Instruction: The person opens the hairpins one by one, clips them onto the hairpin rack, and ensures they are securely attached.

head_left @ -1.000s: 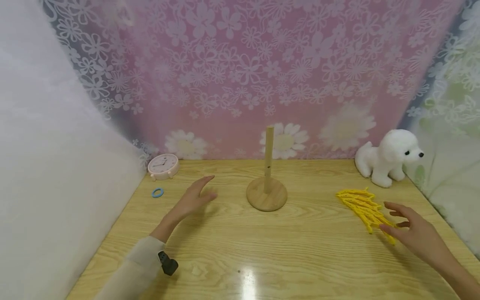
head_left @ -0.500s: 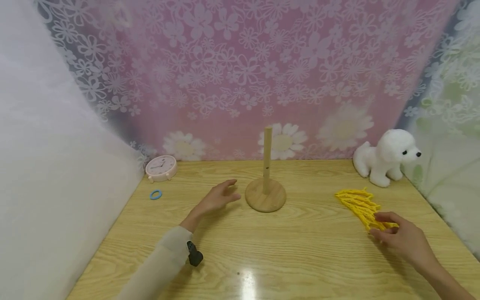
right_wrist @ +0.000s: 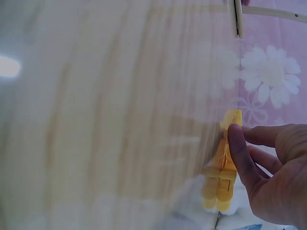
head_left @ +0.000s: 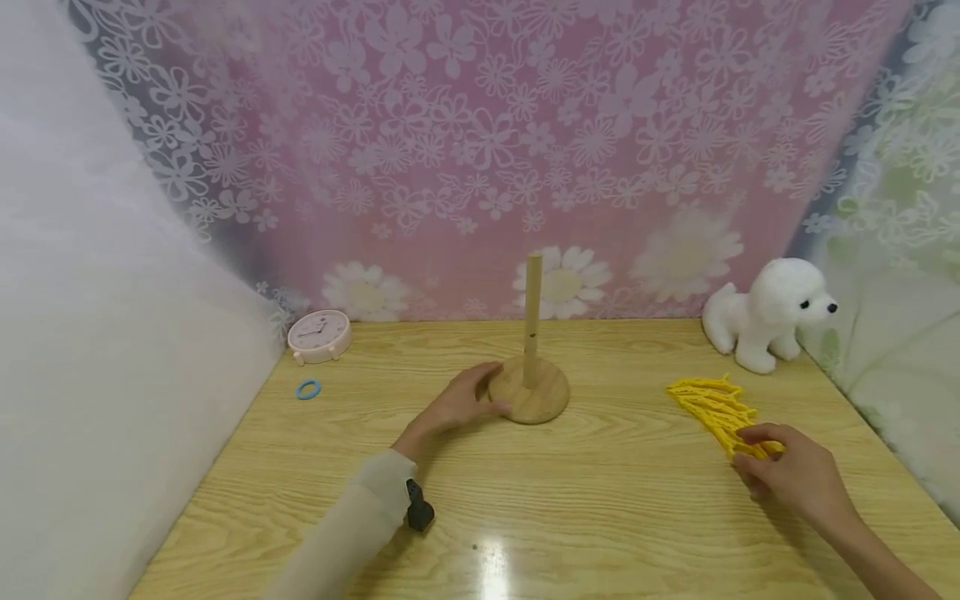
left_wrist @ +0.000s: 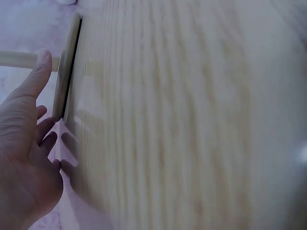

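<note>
My left hand (head_left: pixel 463 398) reaches the left edge of a wooden stand's round base (head_left: pixel 547 400), with the thumb over the near side and fingers at the far side. In the left wrist view, the thumb (left_wrist: pixel 36 79) points toward the upright post (left_wrist: pixel 21 59) and the other fingers bend beside the base edge. On the right, my right hand (head_left: pixel 806 475) pinches the near end of a yellow, branching, lattice-like bundle (head_left: pixel 712 408) lying on the table. The right wrist view shows the thumb (right_wrist: pixel 242 155) against the yellow bundle (right_wrist: pixel 225 167), index finger behind it.
A white plush dog (head_left: pixel 772 317) sits at the back right of the wooden table (head_left: pixel 600 517). At the back left lie a pale pink clock (head_left: pixel 320 336) and a blue ring (head_left: pixel 308 389). A flowered pink curtain (head_left: pixel 450 167) hangs behind.
My left hand has moved right, from open table to the stand's base. The right hand has moved left and down onto the yellow bundle, its thumb and fingers drawing together there.
</note>
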Demonstrator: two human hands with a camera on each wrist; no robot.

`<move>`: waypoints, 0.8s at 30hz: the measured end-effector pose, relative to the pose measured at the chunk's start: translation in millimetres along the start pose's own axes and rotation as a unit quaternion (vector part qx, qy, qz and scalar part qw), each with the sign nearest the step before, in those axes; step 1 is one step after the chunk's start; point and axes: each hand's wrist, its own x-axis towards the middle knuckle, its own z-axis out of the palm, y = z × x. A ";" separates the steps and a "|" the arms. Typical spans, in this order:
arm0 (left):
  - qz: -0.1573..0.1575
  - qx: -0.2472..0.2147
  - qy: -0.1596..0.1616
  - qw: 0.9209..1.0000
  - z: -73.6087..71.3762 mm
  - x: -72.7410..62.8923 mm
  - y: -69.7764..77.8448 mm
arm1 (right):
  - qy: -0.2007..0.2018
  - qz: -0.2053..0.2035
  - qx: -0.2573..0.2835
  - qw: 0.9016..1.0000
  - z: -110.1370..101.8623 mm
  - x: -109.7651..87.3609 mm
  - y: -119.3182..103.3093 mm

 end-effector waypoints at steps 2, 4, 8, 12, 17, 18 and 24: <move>0.001 0.006 0.002 1.000 2.6 3.3 0.9 | -0.001 -0.003 0.012 1.000 1.3 0.1 -1.3; 0.000 0.008 0.005 1.000 4.7 5.5 2.3 | -0.008 -0.005 0.029 1.000 3.1 -0.4 -2.8; -0.007 0.041 -0.002 0.999 7.4 8.0 2.8 | -0.034 -0.008 0.079 0.996 6.9 -2.0 -6.8; 0.003 0.081 -0.009 0.997 7.5 9.3 -0.5 | -0.066 -0.006 0.113 0.991 10.6 -0.4 -13.3; 0.011 0.091 -0.015 0.996 5.5 8.3 -2.5 | -0.083 -0.023 0.113 0.990 15.5 3.8 -19.7; 0.011 0.090 -0.017 0.996 5.3 7.4 -2.3 | -0.085 -0.027 0.112 0.990 16.5 4.7 -20.3; 0.000 0.092 -0.022 0.995 5.6 7.0 -1.8 | -0.064 -0.065 0.045 0.995 19.5 11.5 -16.1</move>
